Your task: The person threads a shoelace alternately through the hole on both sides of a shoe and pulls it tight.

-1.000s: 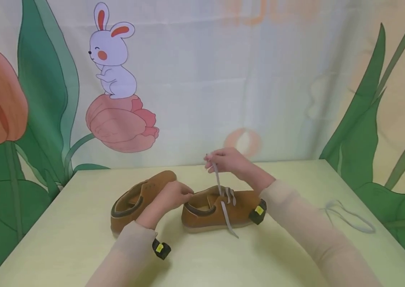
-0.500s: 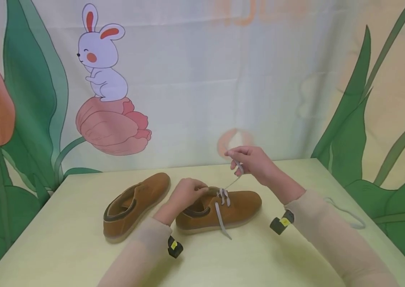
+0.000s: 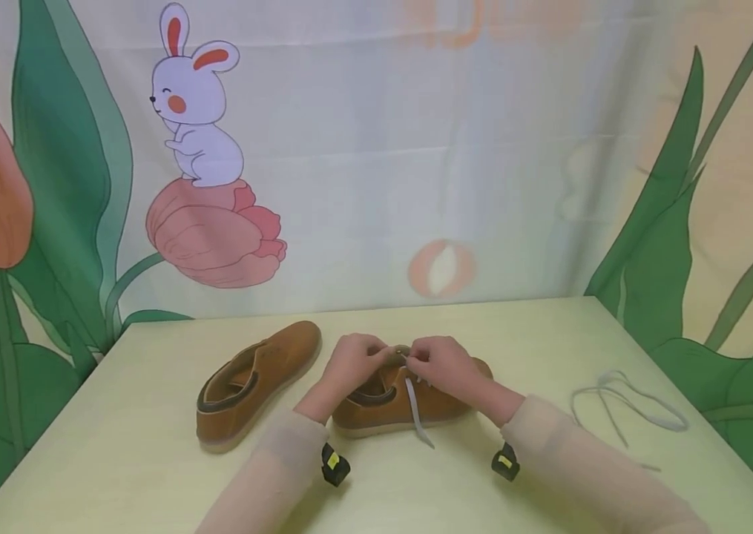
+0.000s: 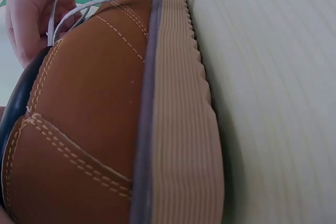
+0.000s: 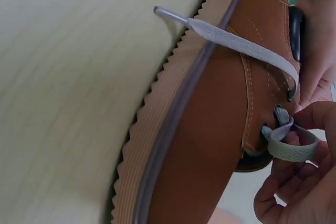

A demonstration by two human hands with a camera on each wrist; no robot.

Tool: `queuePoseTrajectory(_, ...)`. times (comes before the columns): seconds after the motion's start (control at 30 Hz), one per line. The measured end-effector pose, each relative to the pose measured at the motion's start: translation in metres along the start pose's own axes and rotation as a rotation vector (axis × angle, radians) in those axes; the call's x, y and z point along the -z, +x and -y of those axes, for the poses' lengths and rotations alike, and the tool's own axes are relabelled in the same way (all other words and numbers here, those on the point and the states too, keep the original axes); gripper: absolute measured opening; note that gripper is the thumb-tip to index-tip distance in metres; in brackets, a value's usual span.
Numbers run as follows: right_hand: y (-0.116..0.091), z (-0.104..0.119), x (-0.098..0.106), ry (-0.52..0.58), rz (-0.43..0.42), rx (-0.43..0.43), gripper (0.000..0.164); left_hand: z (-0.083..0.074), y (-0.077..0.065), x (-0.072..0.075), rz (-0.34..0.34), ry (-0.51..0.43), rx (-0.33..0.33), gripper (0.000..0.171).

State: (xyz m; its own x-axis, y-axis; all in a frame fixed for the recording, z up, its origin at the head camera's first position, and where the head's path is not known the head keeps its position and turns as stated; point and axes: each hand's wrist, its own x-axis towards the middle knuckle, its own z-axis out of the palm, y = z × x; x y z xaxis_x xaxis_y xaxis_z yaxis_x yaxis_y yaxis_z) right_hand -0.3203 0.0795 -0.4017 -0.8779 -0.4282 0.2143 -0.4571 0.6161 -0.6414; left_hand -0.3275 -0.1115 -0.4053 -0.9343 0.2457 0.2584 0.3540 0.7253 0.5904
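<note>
A brown lace-up shoe [image 3: 376, 415] stands on the table, its toe pointing right in the head view. My left hand [image 3: 353, 365] grips its far upper edge by the opening, with thumb and fingers meeting there. Over the eyelets, my right hand [image 3: 446, 365] pinches a flat grey shoelace [image 5: 294, 150], which loops around the fingertips in the right wrist view. The lace's other end hangs down the near side, its tip [image 5: 173, 15] over the sole edge. In the left wrist view, the shoe's stitched side [image 4: 89, 108] covers most of my left hand.
A matching brown shoe [image 3: 242, 415] without a lace stands to the left, angled away. On the right of the pale table [image 3: 443, 497] lies a loose grey shoelace [image 3: 650, 415], beside my right sleeve. A printed curtain [image 3: 349, 185] hangs behind the table.
My left hand has shifted right from the heel end to the opening's far edge. My right hand, earlier raised with the lace pulled up, has come down to the eyelets.
</note>
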Motion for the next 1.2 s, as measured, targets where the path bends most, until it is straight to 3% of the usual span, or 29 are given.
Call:
queuePoseTrajectory(0.5,0.002,0.008,-0.007,-0.117,-0.101,0.031,0.019,0.0,0.0,0.001,-0.01,0.019,0.01,0.024)
queuePoseTrajectory(0.7,0.01,0.0,-0.016,-0.252,-0.214,0.011,0.02,0.001,-0.003,-0.002,-0.006,0.001,-0.016,0.024)
queuePoseTrajectory(0.8,0.014,-0.008,-0.02,-0.306,-0.197,0.025,0.023,0.002,-0.005,-0.004,-0.008,-0.008,-0.014,0.024)
queuePoseTrajectory(1.0,0.019,-0.018,-0.012,-0.046,0.077,0.035,0.027,0.001,-0.008,-0.006,-0.007,0.002,-0.001,0.024)
queuePoseTrajectory(1.13,0.019,-0.015,-0.006,0.029,0.049,0.009,0.031,-0.001,-0.007,-0.003,-0.017,0.019,-0.003,0.025)
queuePoseTrajectory(1.2,0.02,-0.013,-0.004,0.12,0.045,-0.044,0.03,-0.001,-0.006,-0.003,-0.018,0.029,-0.004,0.025)
